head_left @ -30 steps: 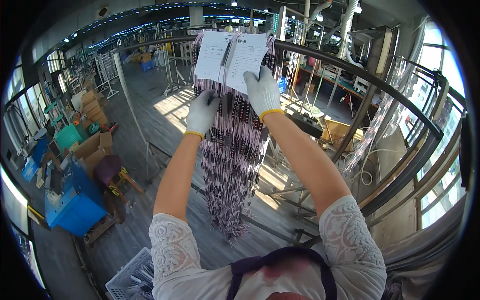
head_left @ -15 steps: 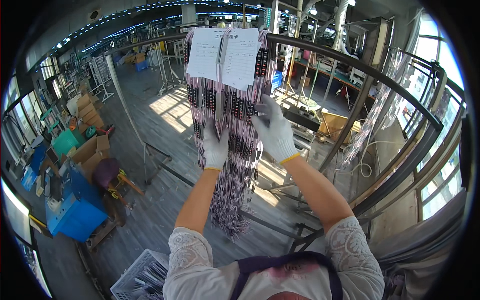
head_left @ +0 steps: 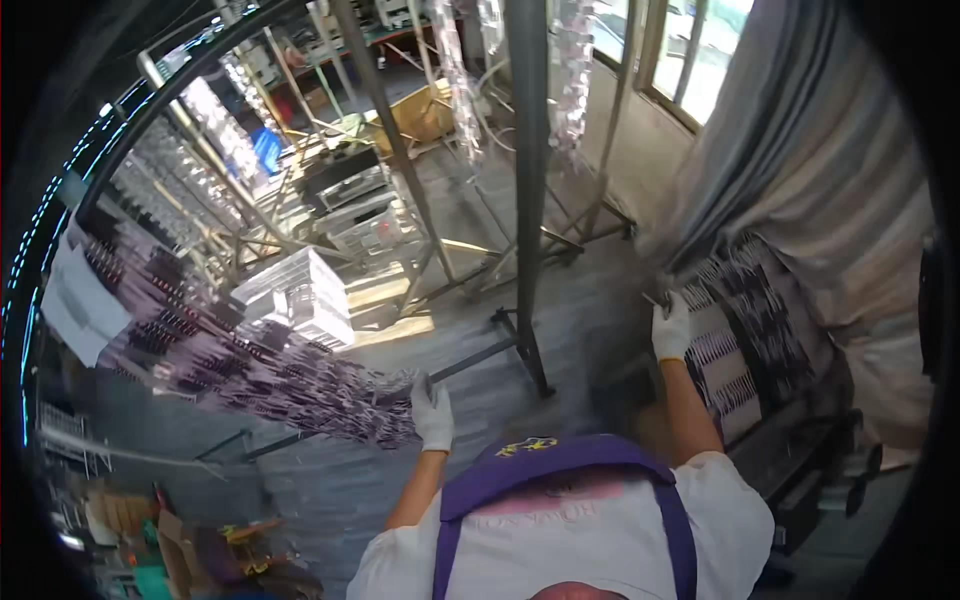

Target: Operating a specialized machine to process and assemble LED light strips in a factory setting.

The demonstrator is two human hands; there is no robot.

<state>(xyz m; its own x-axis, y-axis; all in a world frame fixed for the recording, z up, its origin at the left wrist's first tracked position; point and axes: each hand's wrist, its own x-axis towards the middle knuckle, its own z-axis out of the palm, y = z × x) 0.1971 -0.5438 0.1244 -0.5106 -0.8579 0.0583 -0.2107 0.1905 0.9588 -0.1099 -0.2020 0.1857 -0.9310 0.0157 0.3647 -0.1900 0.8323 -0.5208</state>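
A long bundle of pinkish-purple strips with black pieces point(head_left: 230, 335) hangs from a rack on the left and looks slanted in this tilted view. A white paper card point(head_left: 85, 300) is on its upper end. At the bundle's lower end, my left hand point(head_left: 432, 415), in a white glove with grey fingertips, has its fingers stretched out against the strip ends. My right hand point(head_left: 671, 328), also gloved, is far to the right beside stacked striped bundles point(head_left: 725, 350). Its fingers are closed around something small, too blurred to name.
A dark rack post point(head_left: 530, 200) stands ahead, its foot on the grey floor. Beyond the hanging bundle is a white crate point(head_left: 300, 295). A grey-beige curtain point(head_left: 830, 190) drapes along the right, near a window. Cardboard boxes point(head_left: 180, 550) are at lower left.
The view has swung right, so the hanging bundle now lies to the left. My right hand has left the bundle for the stack by the curtain; my left hand has gone down to its lower end.
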